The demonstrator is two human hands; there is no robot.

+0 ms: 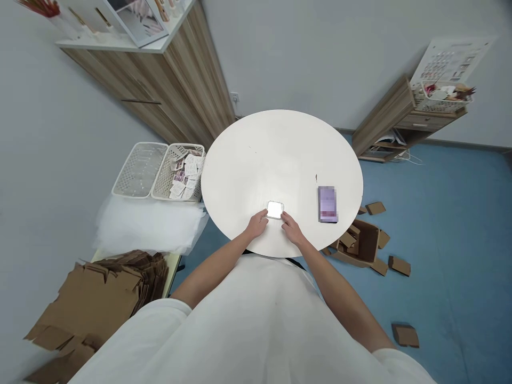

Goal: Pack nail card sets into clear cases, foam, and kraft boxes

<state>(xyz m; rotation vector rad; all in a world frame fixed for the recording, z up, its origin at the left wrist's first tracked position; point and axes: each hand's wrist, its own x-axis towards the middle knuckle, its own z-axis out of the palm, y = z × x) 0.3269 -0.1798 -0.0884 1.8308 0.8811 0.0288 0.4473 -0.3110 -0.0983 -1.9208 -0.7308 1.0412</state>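
Note:
A small flat rectangular case point(275, 209), bright white in the middle with a clear-looking rim, lies near the front of the round white table point(276, 144). My left hand point(257, 224) pinches its left edge between thumb and fingers. On the opposite side my right hand point(292, 228) has its fingertips at the case's right edge. What is inside the case is too bright to make out. To the right of my right hand rests a purple rectangular item point(327, 204), blurred into blocks. A small dark mark or scrap point(316, 177) shows just beyond it.
Left of the table are a white basket of printed cards point(186, 178), a basket of clear plastic pieces point(140, 170), translucent sheets point(144, 224) and stacked cardboard point(100, 288). An open carton point(366, 240) and small brown boxes point(400, 265) lie on the right floor. Cabinets stand behind.

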